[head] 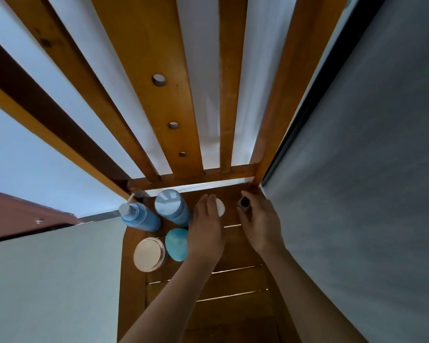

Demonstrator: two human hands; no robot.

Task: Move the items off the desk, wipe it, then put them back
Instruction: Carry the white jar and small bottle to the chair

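Note:
The desk is a narrow wooden slatted surface (233,278) seen from above. My left hand (206,231) reaches over a small white round lid (220,207), with the fingers lying against it; the grip is hidden. My right hand (259,224) pinches a small dark-capped bottle (244,202) at the back right corner. On the left side stand a blue pump bottle (139,216), a blue bottle with a pale cap (170,206), a teal oval container (176,243) and a jar with a silver lid (149,254).
A tall wooden slatted back (164,95) rises behind the surface. A grey wall (369,169) runs close along the right side. A pale wall (47,280) lies to the left, with a brown ledge (15,214) beyond it.

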